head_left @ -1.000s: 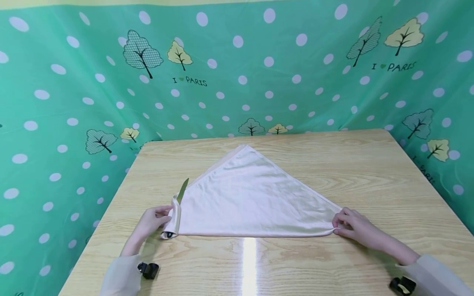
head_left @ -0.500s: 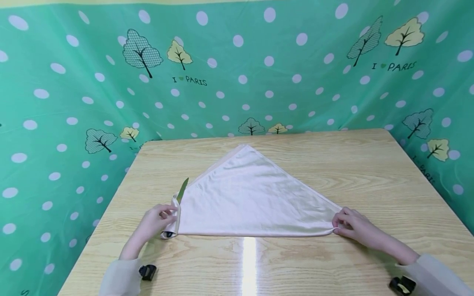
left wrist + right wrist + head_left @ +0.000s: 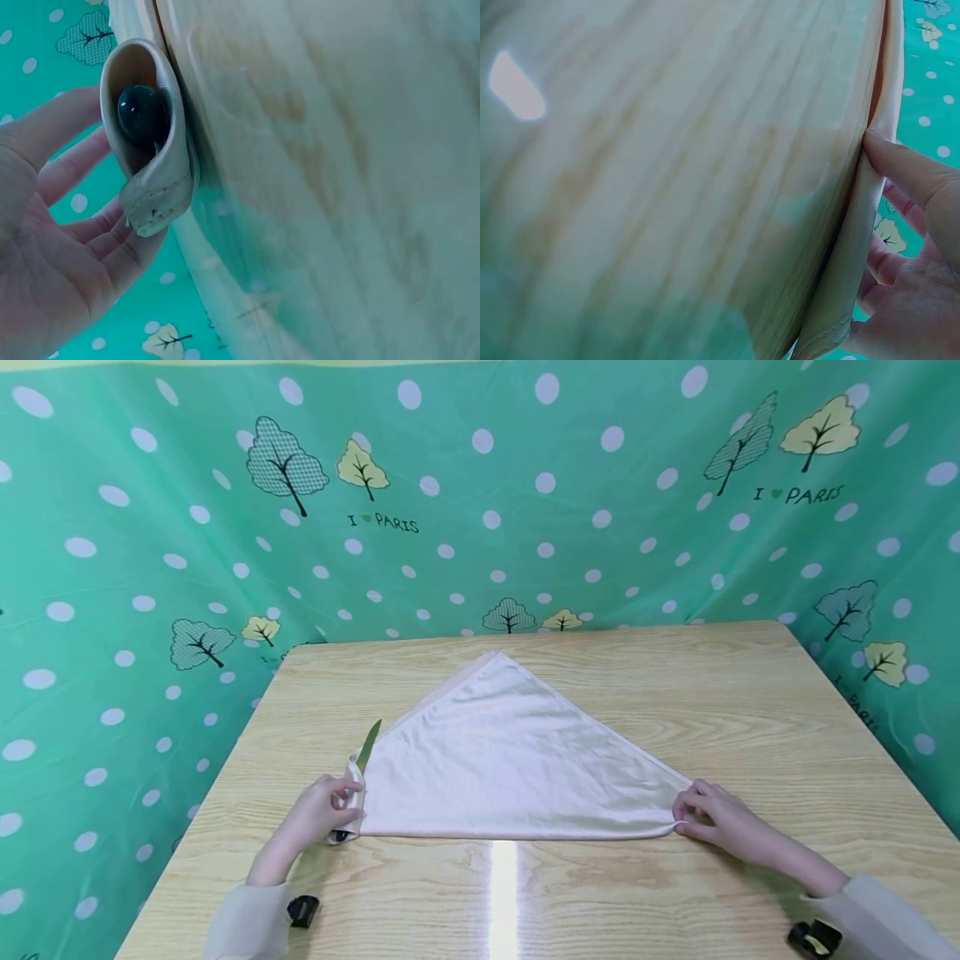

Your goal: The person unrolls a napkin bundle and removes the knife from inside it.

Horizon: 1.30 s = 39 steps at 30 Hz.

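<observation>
A pale pink satin cloth (image 3: 495,760), folded into a triangle, lies with its long edge toward me. Its left corner is rolled around a knife: the pointed blade (image 3: 368,746) sticks out at the top of the roll, looking green. The rounded dark handle end (image 3: 142,114) shows inside the roll in the left wrist view; the rest is hidden. My left hand (image 3: 317,812) grips this roll (image 3: 156,199) from its left side, thumb and fingertips on the cloth. At the far right corner, my right hand (image 3: 722,820) pinches the cloth edge (image 3: 847,259) between thumb and fingers.
The cloth lies on a light wood-grain table (image 3: 750,693) with a bright strip of reflected light (image 3: 505,897) in front of it. Behind and beside the table hangs a green dotted curtain (image 3: 450,510). Black wrist cameras (image 3: 303,911) sit below the hands.
My left hand has shifted slightly right over the roll, its fingers reaching further onto the cloth. The right hand and the cloth's spread part stay where they were.
</observation>
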Each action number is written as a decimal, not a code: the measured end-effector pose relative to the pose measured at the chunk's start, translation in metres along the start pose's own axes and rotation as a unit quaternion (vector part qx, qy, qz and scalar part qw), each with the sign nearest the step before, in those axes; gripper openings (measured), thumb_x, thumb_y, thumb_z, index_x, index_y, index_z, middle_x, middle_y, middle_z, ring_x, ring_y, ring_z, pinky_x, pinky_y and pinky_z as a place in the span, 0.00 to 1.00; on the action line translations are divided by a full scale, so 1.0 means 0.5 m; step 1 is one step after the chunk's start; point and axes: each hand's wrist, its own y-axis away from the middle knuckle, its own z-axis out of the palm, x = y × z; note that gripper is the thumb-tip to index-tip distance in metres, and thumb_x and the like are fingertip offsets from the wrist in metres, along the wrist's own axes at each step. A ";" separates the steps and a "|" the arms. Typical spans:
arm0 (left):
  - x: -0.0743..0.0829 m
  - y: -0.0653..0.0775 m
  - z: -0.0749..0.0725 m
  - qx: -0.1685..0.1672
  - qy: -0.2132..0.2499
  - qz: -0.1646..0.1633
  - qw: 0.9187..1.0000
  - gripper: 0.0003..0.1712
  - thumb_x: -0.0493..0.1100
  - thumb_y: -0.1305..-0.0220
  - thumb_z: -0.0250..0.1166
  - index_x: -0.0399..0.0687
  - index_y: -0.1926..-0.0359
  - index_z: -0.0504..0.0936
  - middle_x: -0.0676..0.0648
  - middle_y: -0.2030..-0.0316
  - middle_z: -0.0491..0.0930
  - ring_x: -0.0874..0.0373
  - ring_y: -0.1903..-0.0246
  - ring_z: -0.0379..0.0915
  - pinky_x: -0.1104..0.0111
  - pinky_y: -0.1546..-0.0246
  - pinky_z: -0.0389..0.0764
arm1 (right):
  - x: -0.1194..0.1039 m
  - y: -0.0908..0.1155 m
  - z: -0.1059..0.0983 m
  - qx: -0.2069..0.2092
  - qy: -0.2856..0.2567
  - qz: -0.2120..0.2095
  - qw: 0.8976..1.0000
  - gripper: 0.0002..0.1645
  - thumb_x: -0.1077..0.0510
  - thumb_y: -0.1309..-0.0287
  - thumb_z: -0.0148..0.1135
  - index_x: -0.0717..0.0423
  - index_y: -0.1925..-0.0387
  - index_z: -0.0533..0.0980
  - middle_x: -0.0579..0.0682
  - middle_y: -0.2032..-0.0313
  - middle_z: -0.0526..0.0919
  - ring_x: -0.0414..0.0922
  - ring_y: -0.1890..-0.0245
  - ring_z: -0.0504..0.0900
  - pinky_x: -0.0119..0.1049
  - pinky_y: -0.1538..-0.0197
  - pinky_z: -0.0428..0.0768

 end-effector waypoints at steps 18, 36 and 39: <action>0.003 -0.009 0.002 -0.004 -0.016 -0.024 1.000 0.16 0.33 0.59 0.67 0.39 0.63 0.79 0.48 0.75 0.73 0.58 0.76 0.65 0.68 0.75 0.67 | 0.001 0.000 -0.001 -0.015 -0.013 0.002 1.000 0.11 0.58 0.53 0.64 0.40 0.75 0.70 0.36 0.72 0.64 0.32 0.73 0.61 0.28 0.73 0.59; -0.036 -0.006 -0.012 -0.022 0.160 -0.080 0.984 0.18 0.31 0.54 0.64 0.31 0.58 0.76 0.44 0.72 0.75 0.60 0.78 0.69 0.71 0.79 0.74 | 0.001 -0.001 0.004 0.003 0.000 -0.003 1.000 0.13 0.58 0.56 0.65 0.38 0.76 0.69 0.35 0.72 0.64 0.32 0.73 0.61 0.29 0.72 0.59; -0.043 -0.002 -0.017 -0.022 0.205 -0.101 0.973 0.20 0.33 0.52 0.64 0.29 0.56 0.75 0.44 0.71 0.76 0.61 0.78 0.71 0.70 0.77 0.76 | 0.000 -0.002 0.003 0.000 -0.005 0.005 1.000 0.12 0.57 0.55 0.65 0.39 0.75 0.69 0.35 0.72 0.64 0.32 0.72 0.61 0.29 0.71 0.60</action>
